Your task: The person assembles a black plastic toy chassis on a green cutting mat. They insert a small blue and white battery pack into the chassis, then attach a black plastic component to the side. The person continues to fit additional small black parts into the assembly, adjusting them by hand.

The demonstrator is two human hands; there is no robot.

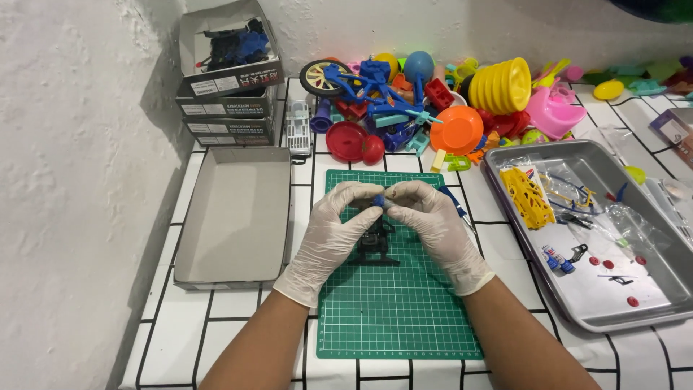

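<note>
Both hands wear thin white gloves and meet over the upper part of a green cutting mat (393,303). The left hand (332,224) and the right hand (433,220) pinch a small blue piece (378,200) between their fingertips, each hand gripping it from its own side. Just under the hands, a dark plastic model frame (375,245) stands on the mat, partly hidden by the fingers; whether the blue piece touches it, I cannot tell. A blue-handled tool (453,202) lies at the mat's right edge, beside the right hand.

To the left sits an open grey cardboard box (234,217), and behind it a stack of similar boxes (227,87), the top one holding blue parts. On the right, a metal tray (650,307) holds a yellow parts sheet (527,195), clear bags and tiny red and blue pieces. Along the wall lies a heap of colourful plastic toys (462,101), among them a blue toy bicycle (361,83).
</note>
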